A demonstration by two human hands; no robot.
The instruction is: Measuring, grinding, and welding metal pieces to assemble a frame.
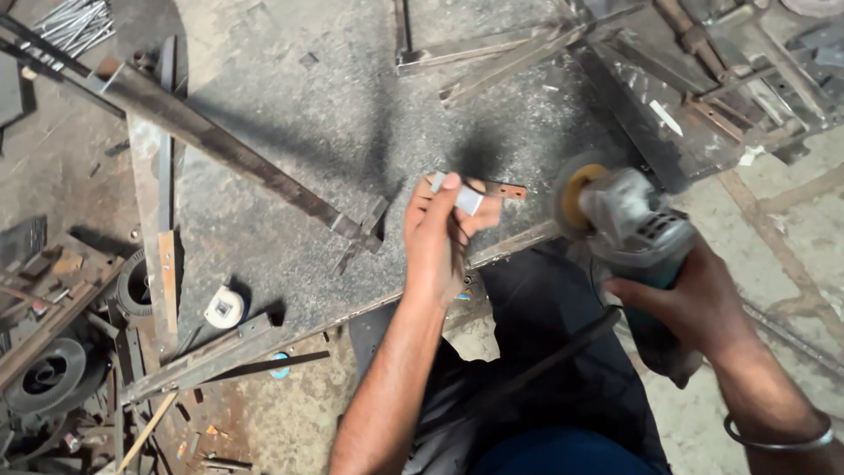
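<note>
Two hands show in the head view, both over the near edge of the counter (290,132), a grey speckled slab; the left hand (437,237) is raised with its back to the camera, fingers curled shut around a small grey metal piece (467,199) whose end pokes out beyond the thumb; how much of that piece lies inside the fist cannot be made out; just past the left hand a short rusty flat strip (503,187) lies on the counter, partly hidden behind the fingers; the right hand (699,303) is closed around the body of an angle grinder (629,224), wrist bent inward, a metal bangle (778,437) on the forearm; the grinder's disc (573,198) is blurred, so its edge is hard to read, and it sits close beside the left hand without touching it; the grinder's rear end is covered by the palm; a dark cable (536,365) runs below the right hand across the person's dark trousers; far to the left of the left hand, a long rusty angle bar (229,149) crosses the counter, and a white tape measure (225,307) rests near the counter's edge; scrap metal at the frame's left side is cut off.
</note>
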